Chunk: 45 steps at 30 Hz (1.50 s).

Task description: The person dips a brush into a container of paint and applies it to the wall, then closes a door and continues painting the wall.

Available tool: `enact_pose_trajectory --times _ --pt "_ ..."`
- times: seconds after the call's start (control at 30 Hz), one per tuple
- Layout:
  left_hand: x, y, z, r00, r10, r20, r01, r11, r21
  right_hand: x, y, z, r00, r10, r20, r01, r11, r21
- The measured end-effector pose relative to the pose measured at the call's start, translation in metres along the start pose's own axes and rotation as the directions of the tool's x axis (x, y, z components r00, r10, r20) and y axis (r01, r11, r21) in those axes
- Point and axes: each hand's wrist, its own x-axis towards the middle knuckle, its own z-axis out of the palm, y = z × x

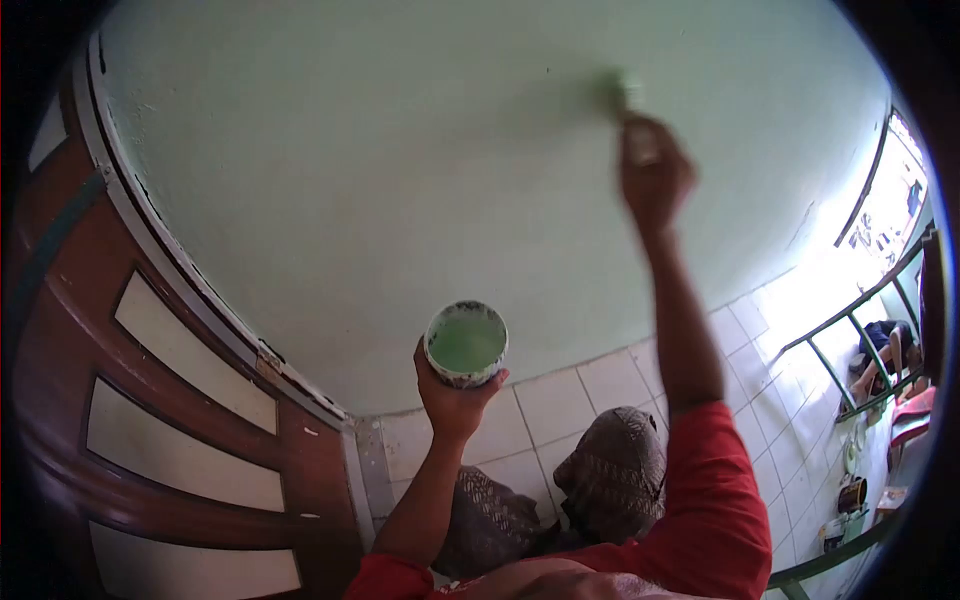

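Note:
My left hand (458, 400) is wrapped round the lower side of a round container (467, 345) of light green paint, its rim smeared with dark and white marks. Up and to the right, my right hand (655, 175) grips a paintbrush (630, 92), its bristles at the pale green wall (400, 180). Motion blurs the brush and the fingers somewhat. A soft shadow lies on the wall to the left of the brush.
A brown door with pale panels (190, 450) stands at the left. White floor tiles (560, 405) run along the wall's foot. At the right are a green metal frame (815, 365), a crouching person (885, 350), and small containers (852, 495).

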Motion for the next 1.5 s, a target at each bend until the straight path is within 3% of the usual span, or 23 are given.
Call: enact_pose_trajectory --times 0.03,0.07,0.1,0.17,0.23,0.33,0.37,0.53,0.57,0.6,0.63,0.7,0.77,0.83,0.9,1.0,1.1,1.17,1.23,1.3,1.33,1.4,1.5 --pt "0.01 -0.001 0.006 0.999 0.042 -0.014 -0.042 0.999 -0.02 -0.018 -0.041 0.019 0.999 0.001 0.051 0.003 0.997 -0.073" --pt "0.012 -0.001 0.009 1.0 0.01 -0.001 -0.01 0.998 -0.07 -0.03 -0.072 0.038 0.969 -0.238 -0.067 0.247 0.933 0.262" --pt "0.004 0.002 0.008 0.998 -0.054 0.022 0.056 0.993 -0.103 -0.043 -0.116 0.041 0.959 -0.259 0.115 0.217 0.932 0.291" --pt "0.0 0.009 0.01 0.996 -0.09 0.004 0.09 0.992 -0.085 -0.064 -0.182 0.052 0.921 -0.366 0.135 0.256 0.828 0.499" --pt "0.002 0.005 0.012 0.999 -0.014 -0.029 0.014 1.0 -0.016 -0.068 -0.224 0.058 0.904 -0.308 0.297 0.017 0.72 0.694" --pt "-0.001 0.013 0.01 0.999 -0.023 -0.039 0.023 1.0 -0.018 -0.033 -0.199 0.058 0.886 -0.121 0.448 -0.284 0.623 0.729" --pt "-0.004 0.019 0.006 0.999 -0.024 -0.038 0.023 1.0 -0.014 -0.018 -0.166 0.067 0.936 -0.16 0.313 -0.083 0.766 0.638" --pt "-0.008 0.023 -0.009 1.0 -0.002 0.002 0.002 0.999 -0.046 0.072 0.007 0.002 0.952 0.238 0.193 -0.306 0.756 0.578" --pt "-0.006 0.023 -0.006 1.0 0.001 0.006 -0.001 0.999 -0.047 0.084 0.043 -0.007 0.984 0.158 0.087 -0.179 0.822 0.541" --pt "-0.005 0.023 -0.004 1.0 0.013 0.001 -0.013 0.999 -0.047 0.094 0.046 -0.025 0.954 0.297 0.035 -0.289 0.885 0.366" --pt "-0.005 0.023 -0.002 1.0 0.024 -0.004 -0.024 0.998 -0.049 0.103 0.056 -0.033 0.973 0.195 -0.124 -0.164 0.961 0.222" --pt "-0.006 0.015 0.003 0.999 0.029 0.022 -0.028 0.999 -0.031 0.106 0.068 -0.039 0.952 0.167 -0.256 -0.182 0.983 -0.036" --pt "-0.006 0.014 0.008 0.998 0.04 0.039 -0.039 0.999 -0.013 0.098 0.051 -0.021 0.969 0.143 -0.202 -0.179 0.968 -0.173" --pt "-0.006 0.021 0.012 0.992 -0.008 0.124 0.012 0.999 -0.033 0.066 0.0 0.015 0.993 -0.051 -0.107 0.038 0.993 -0.115" --pt "-0.008 0.012 0.018 0.989 -0.026 0.146 0.035 0.998 -0.06 0.034 -0.074 0.046 0.954 -0.252 -0.163 0.279 0.945 0.17" --pt "-0.013 0.004 0.02 0.984 -0.026 0.175 0.035 0.998 -0.048 0.0 -0.174 0.066 0.941 -0.336 -0.03 0.317 0.849 0.423" --pt "-0.015 0.009 0.019 0.982 -0.008 0.187 0.018 0.999 -0.049 -0.005 -0.224 0.061 0.905 -0.32 0.28 0.062 0.75 0.658" --pt "-0.014 0.014 0.013 0.98 -0.019 0.196 0.033 0.997 -0.072 0.005 -0.212 0.061 0.96 -0.207 0.19 0.004 0.686 0.727" --pt "-0.014 0.017 0.005 0.981 -0.032 0.19 0.029 0.999 0.021 0.031 -0.159 0.05 0.944 -0.048 0.326 -0.197 0.711 0.675" --pt "-0.015 0.012 -0.003 0.985 -0.026 0.172 0.024 1.0 0.011 0.059 -0.065 0.043 0.996 -0.074 0.052 0.025 0.782 0.623" --pt "-0.015 0.01 -0.005 0.988 -0.014 0.152 0.015 1.0 -0.002 0.068 -0.026 0.03 0.979 0.164 0.12 -0.202 0.729 0.654" --pt "-0.012 0.012 -0.007 0.988 -0.008 0.157 0.009 1.0 -0.007 0.089 0.047 -0.006 0.953 0.298 0.054 -0.281 0.803 0.526" --pt "-0.012 0.007 -0.009 0.983 -0.026 0.181 0.029 0.999 -0.014 0.107 0.122 -0.045 0.953 0.255 -0.161 -0.241 0.965 0.104"
